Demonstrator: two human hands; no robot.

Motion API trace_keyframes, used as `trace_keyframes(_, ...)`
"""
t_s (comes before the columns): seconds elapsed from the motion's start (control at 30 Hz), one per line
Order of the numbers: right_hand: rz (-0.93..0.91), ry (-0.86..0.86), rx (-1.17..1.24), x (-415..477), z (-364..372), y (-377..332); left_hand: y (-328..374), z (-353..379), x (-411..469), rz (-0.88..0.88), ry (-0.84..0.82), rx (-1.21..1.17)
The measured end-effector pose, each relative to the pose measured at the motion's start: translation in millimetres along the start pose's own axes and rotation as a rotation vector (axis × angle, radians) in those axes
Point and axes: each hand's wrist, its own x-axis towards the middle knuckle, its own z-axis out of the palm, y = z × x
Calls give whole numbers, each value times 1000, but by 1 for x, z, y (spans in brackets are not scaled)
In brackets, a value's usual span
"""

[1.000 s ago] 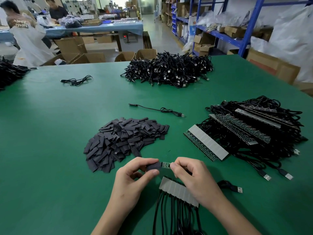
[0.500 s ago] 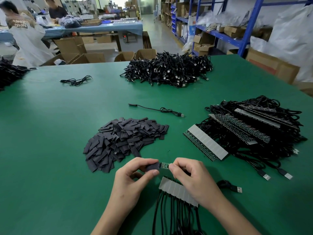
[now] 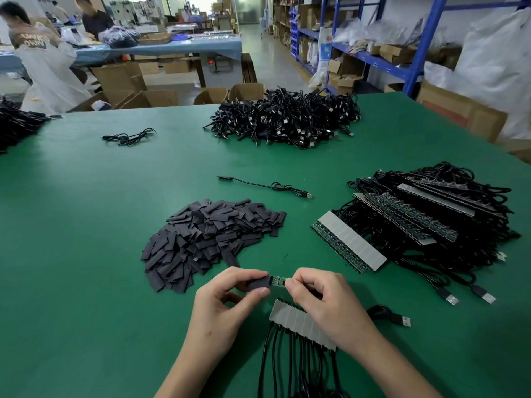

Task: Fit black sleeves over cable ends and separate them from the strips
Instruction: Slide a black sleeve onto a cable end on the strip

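**Inspector:** Item under work?

**Assessor:** One black sleeve [image 3: 258,284], held just above the green table [image 3: 86,282] near its front edge. It is partly slid over a small green board [image 3: 278,281]. A short stretch of the board shows bare between the sleeve and the right fingertips.

**Inspector:** State of the hands?

**Assessor:** The left hand [image 3: 227,305] pinches the sleeve between thumb and forefinger. The right hand [image 3: 321,300] pinches the board's other end, with its other fingers curled. I cannot tell whether the board is joined to anything below.

**Inspector:** Directly beneath?

**Assessor:** A strip [image 3: 290,318] of grey-backed boards lies flat at 6 o'clock from the sleeve, partly under the right hand. Black cables [image 3: 273,354] run from it toward the near edge.

**Inspector:** Surroundings, taken from the sleeve?

**Assessor:**
- **11 o'clock:** a sleeve pile [image 3: 207,239], near the left hand.
- **2 o'clock:** a strip stack [image 3: 347,245] lying on tangled black leads.
- **4 o'clock:** a plug [image 3: 405,321], beside the right wrist.
- **12 o'clock:** a loose cable [image 3: 264,186] beyond the pile, and past it a cable heap [image 3: 287,119] at the far edge.
- **10 o'clock:** a small coil [image 3: 129,136], well apart, and a dark heap [image 3: 17,124] at the table's left edge.
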Motion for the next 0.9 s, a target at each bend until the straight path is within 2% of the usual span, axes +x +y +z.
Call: trace_keyframes(0.9, 3, -10, 4, 0, -1, -1, -1, 1, 0, 71, 33, 70)
